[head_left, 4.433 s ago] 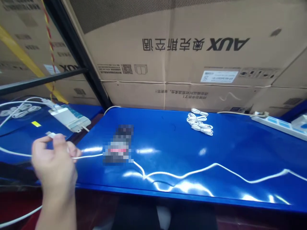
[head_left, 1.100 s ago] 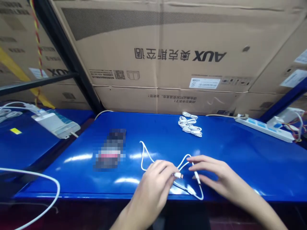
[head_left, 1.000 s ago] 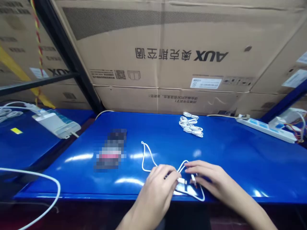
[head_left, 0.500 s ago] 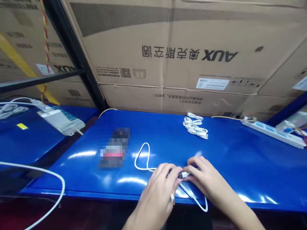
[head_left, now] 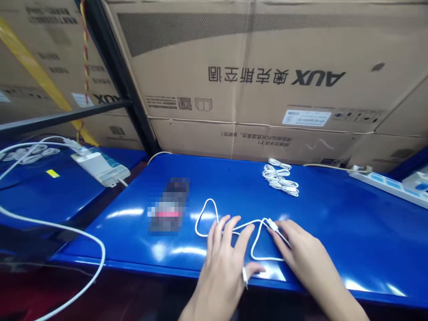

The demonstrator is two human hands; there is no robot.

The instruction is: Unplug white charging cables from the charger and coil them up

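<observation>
A white USB charging cable (head_left: 257, 243) lies in loose loops on the blue tabletop, running between my hands. My left hand (head_left: 222, 263) has its fingers spread over the cable; a small white plug end pokes out by the base of the thumb, tucked in that hand. My right hand (head_left: 302, 254) pinches the cable just behind its white USB plug (head_left: 272, 224), which points up and left. Part of the cable under both hands is hidden.
Several bundled white cables (head_left: 281, 177) lie farther back. A blurred dark item (head_left: 170, 207) is on the left. Power strips stand at right (head_left: 389, 185) and left (head_left: 103, 167). Large cartons (head_left: 247, 40) form a wall behind, and a black post (head_left: 113, 58) rises at left.
My hands have moved apart, and the left fingers have spread from their pinch. The USB plug, earlier between both hands, now sits at my right fingertips. The view has shifted slightly left.
</observation>
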